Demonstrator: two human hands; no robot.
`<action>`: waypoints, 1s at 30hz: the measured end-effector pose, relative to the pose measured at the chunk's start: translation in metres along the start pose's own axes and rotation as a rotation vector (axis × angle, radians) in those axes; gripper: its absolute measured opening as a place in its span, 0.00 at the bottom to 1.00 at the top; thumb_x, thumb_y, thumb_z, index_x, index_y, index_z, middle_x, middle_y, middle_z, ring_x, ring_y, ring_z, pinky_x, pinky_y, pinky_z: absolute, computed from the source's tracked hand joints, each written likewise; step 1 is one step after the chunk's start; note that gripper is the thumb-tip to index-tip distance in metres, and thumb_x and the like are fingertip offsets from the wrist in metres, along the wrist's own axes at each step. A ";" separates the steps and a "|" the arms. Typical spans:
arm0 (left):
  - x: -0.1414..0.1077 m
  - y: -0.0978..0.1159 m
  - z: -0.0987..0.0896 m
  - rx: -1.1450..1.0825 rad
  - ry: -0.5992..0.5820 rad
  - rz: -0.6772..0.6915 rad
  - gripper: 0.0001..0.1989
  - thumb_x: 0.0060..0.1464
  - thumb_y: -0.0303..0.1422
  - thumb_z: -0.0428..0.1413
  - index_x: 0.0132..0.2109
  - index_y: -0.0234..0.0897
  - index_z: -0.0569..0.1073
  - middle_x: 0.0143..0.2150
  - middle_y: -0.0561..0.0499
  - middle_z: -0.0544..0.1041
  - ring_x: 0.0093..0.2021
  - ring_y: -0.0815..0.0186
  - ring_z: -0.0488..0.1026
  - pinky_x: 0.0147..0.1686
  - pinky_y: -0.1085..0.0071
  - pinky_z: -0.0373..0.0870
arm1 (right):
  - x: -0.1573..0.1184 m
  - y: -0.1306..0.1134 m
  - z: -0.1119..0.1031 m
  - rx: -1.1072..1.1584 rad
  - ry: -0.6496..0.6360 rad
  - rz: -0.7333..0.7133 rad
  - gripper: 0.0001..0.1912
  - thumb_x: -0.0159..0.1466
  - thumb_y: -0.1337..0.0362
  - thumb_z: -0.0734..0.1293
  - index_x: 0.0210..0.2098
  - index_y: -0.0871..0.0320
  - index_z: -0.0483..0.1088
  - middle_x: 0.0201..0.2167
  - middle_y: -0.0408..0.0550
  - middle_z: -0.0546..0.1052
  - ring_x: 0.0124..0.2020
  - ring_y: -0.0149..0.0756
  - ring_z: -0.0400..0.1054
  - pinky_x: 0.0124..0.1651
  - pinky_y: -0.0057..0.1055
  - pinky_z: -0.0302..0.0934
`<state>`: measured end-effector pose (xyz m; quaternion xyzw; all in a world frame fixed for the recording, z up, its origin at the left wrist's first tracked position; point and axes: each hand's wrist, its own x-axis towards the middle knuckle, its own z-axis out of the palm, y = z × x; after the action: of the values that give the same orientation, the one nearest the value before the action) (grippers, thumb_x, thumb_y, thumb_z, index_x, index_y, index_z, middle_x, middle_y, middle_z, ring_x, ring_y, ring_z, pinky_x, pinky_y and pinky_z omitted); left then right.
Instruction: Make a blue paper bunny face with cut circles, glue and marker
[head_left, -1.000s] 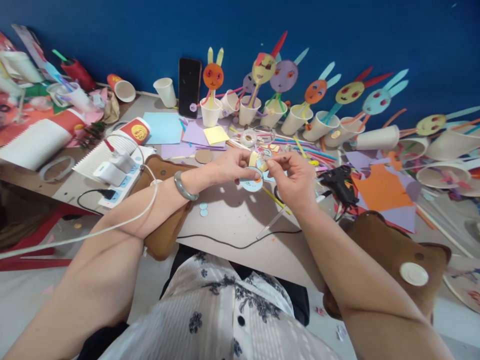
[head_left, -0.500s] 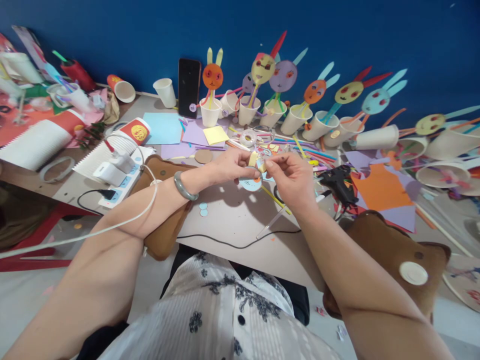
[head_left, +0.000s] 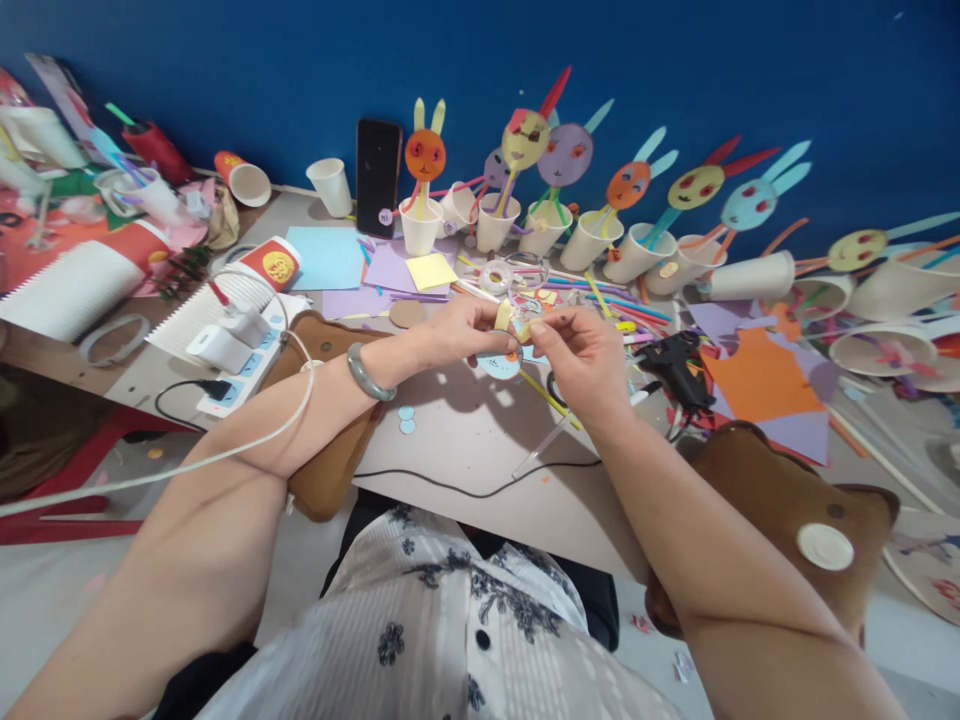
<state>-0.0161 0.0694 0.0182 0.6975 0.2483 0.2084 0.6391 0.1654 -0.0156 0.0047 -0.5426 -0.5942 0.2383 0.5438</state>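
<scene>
In the head view, a round light-blue paper disc is pinched by the left hand, at nine o'clock from the right hand, whose fingertips seem closed on a small yellow paper piece. Likely light and easily creased, the disc is best gripped at its rim.

Light-blue paper disc: round; marked side visible, bearing small dark marks and an orange spot toward the far right.
Disc pose: gripped at the far edge, which is partly hidden; nearer than both yellow pieces.
Left yellow paper piece: pale, narrow, pinched at its left side, pointing away.
Right yellow paper piece: pale, small, pinched at its right side; contact with left piece indeterminable.
</scene>
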 end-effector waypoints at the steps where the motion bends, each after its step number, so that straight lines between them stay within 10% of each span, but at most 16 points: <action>1: 0.000 0.000 0.000 -0.003 0.002 -0.005 0.05 0.54 0.29 0.63 0.38 0.32 0.81 0.34 0.50 0.82 0.31 0.73 0.74 0.34 0.77 0.71 | 0.000 0.000 0.000 0.002 0.000 0.004 0.15 0.64 0.50 0.72 0.31 0.54 0.73 0.26 0.43 0.76 0.28 0.34 0.70 0.37 0.35 0.68; 30: -0.002 0.009 0.004 0.036 0.116 -0.064 0.02 0.53 0.27 0.59 0.34 0.32 0.74 0.26 0.56 0.72 0.24 0.76 0.68 0.22 0.79 0.62 | 0.001 -0.001 0.003 0.015 -0.119 0.117 0.08 0.58 0.61 0.72 0.26 0.55 0.70 0.22 0.40 0.73 0.25 0.30 0.65 0.34 0.32 0.62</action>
<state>-0.0142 0.0645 0.0270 0.6874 0.3108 0.2236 0.6171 0.1627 -0.0138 0.0050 -0.5570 -0.5911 0.3059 0.4967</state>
